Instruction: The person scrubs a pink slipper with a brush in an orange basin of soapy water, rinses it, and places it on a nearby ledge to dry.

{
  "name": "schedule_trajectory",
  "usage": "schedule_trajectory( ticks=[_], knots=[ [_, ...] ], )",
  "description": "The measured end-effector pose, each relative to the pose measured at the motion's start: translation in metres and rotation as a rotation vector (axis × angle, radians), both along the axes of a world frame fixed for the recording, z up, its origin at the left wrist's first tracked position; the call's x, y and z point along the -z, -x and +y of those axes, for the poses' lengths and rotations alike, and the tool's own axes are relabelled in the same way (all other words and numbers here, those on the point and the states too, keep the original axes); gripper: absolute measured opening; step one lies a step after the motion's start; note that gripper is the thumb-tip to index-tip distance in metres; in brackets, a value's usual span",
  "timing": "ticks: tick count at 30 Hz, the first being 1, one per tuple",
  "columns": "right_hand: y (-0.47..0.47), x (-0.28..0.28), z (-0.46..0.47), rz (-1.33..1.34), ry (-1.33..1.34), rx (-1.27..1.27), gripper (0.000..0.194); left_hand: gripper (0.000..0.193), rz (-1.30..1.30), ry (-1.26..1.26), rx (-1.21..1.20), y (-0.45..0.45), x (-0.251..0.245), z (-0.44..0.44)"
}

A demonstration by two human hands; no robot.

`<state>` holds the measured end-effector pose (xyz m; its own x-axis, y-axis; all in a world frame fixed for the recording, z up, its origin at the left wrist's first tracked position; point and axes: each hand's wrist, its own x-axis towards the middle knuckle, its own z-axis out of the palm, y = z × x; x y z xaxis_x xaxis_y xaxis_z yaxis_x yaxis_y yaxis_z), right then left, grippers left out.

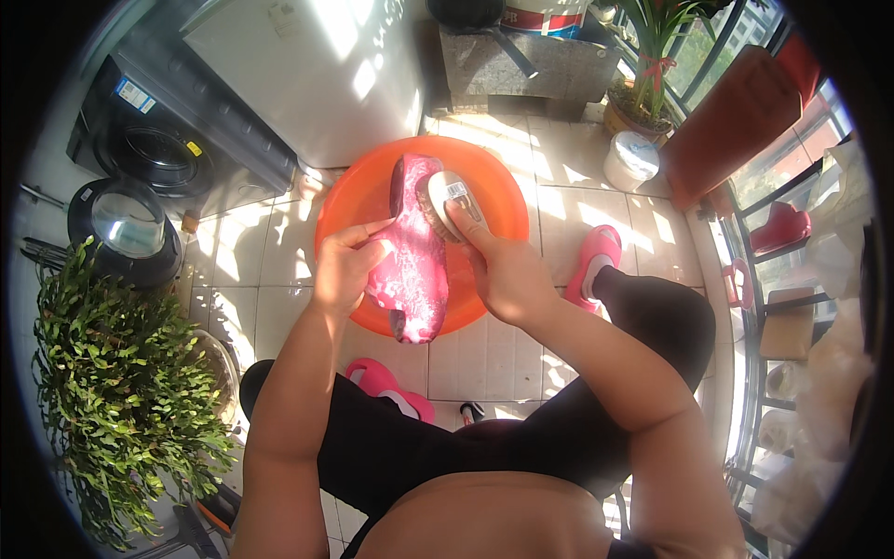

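My left hand (349, 265) pinches the left side of a pink slipper or shoe (416, 265), thumb on top. White suds streak its upward face, and darker patches show at its left edge. In my right hand (513, 269) is a scrub brush (450, 199) with a pale oval back, bearing a label. Its brown bristles press against the upper right side of the pink item. Both hands work above an orange plastic basin (499, 182) on the tiled floor. What lies in the basin under the item is mostly hidden.
Pink slippers (599, 262) are on my feet, either side of the basin. A leafy potted plant (126, 391) stands left, below a black washing machine (154, 154). A white lidded bucket (631, 162) and a potted plant (642, 91) stand upper right. A frying pan (482, 21) rests at the back.
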<state>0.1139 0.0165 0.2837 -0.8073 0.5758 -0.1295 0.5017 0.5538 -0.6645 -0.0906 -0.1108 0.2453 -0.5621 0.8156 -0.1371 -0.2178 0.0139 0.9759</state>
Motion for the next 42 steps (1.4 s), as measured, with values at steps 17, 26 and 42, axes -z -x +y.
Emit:
schedule_trajectory(
  ticks=[17,26,42],
  knots=[
    [0.001,0.019,-0.002,0.138,-0.214,-0.102,0.060,0.028,0.662,0.116,0.019,0.001,-0.004,0.001],
    [0.003,0.019,0.017,0.043,-0.226,-0.002,0.050,0.012,1.326,0.140,0.091,-0.011,-0.022,0.005],
    [0.006,0.003,0.022,-0.279,-0.329,-0.542,0.053,0.006,1.565,0.185,0.434,-0.010,-0.008,-0.020]
  ],
)
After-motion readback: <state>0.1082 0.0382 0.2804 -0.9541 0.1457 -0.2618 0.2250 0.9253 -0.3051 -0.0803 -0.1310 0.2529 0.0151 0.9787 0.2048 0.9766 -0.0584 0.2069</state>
